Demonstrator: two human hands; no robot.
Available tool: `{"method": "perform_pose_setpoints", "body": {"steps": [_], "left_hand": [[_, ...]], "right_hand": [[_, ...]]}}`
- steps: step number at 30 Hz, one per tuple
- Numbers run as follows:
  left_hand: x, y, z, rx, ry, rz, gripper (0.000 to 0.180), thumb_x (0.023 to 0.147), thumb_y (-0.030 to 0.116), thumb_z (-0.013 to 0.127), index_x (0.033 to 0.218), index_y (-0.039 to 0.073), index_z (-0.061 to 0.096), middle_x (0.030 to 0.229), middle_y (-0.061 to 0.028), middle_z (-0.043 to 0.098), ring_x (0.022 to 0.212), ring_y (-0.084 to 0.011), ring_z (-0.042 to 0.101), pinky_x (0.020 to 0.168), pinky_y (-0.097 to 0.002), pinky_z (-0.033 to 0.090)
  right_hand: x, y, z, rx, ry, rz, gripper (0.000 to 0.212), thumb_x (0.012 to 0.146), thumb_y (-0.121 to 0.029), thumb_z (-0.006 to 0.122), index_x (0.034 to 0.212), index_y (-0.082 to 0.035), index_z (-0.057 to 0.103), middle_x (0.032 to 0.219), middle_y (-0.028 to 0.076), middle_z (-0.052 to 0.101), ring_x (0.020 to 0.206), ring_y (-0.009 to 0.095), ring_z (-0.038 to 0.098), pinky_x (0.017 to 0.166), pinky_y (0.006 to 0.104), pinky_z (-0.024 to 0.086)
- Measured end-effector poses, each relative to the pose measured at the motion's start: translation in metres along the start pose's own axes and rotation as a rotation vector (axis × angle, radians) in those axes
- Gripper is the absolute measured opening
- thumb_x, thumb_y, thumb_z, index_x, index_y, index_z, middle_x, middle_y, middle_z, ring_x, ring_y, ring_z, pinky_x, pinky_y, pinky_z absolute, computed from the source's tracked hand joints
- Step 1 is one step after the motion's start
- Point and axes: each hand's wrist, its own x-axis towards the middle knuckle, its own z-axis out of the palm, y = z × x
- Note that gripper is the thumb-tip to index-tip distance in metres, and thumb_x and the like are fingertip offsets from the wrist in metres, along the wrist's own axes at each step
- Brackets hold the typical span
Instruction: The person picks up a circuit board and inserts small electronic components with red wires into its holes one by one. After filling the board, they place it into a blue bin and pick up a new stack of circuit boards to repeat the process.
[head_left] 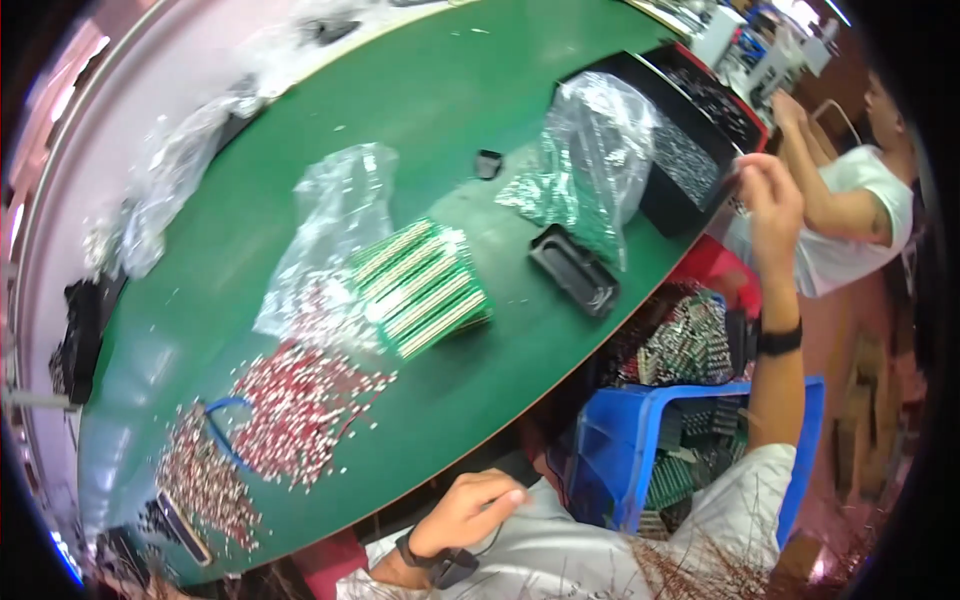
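My right hand (772, 205) is raised at the right, beside a black bin of small metal parts (685, 160). Its fingers are drawn together in a pinch; what they hold, if anything, is too small to make out. In front of my body, just off the table's near edge, my left hand (470, 512) is loosely closed with its fingers curled, and their inner side is hidden. A stack of green circuit boards (420, 288) with gold rows lies mid-table. An oblong black plastic tray (573, 270) sits near the table edge, between the stack and the bin.
Red-and-white small parts (300, 410) are heaped left, beside a brownish pile (208, 470). Clear plastic bags (335, 225) lie on the green table (440, 120). A blue crate (615, 440) holding boards stands between my arms. A co-worker (850, 200) sits at the right.
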Motion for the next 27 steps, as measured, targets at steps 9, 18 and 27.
{"method": "perform_pose_setpoints", "body": {"steps": [9,18,27], "left_hand": [[-0.109,0.006,-0.004,-0.011,0.309,0.103,0.027,0.095,0.011,0.058,0.118,-0.002,0.063,0.092,-0.0116,0.069,0.086,-0.0197,0.068,0.079,-0.0308,0.052],[-0.201,0.005,-0.006,-0.076,0.614,0.168,0.027,0.093,0.005,0.059,0.119,-0.001,0.063,0.094,-0.0093,0.070,0.088,-0.0162,0.067,0.080,-0.0293,0.052],[-0.216,-0.005,-0.008,-0.117,0.608,0.227,0.029,0.093,0.003,0.058,0.120,-0.002,0.063,0.097,-0.0098,0.070,0.092,-0.0166,0.068,0.085,-0.0308,0.052]], "right_hand": [[-0.107,-0.241,0.170,-0.411,-0.611,-0.481,0.097,0.068,-0.058,0.079,0.148,-0.018,0.040,0.131,0.028,0.051,0.115,0.045,0.055,0.093,0.0502,0.048],[-0.097,-0.233,0.167,-0.068,-0.658,-0.216,0.077,0.077,-0.019,0.074,0.146,-0.006,0.042,0.116,0.018,0.066,0.099,0.025,0.066,0.090,0.0341,0.050],[-0.104,-0.222,0.172,0.003,-0.559,-0.281,0.076,0.076,-0.017,0.075,0.144,-0.003,0.045,0.116,0.016,0.066,0.104,0.024,0.064,0.094,0.0340,0.047]]}}
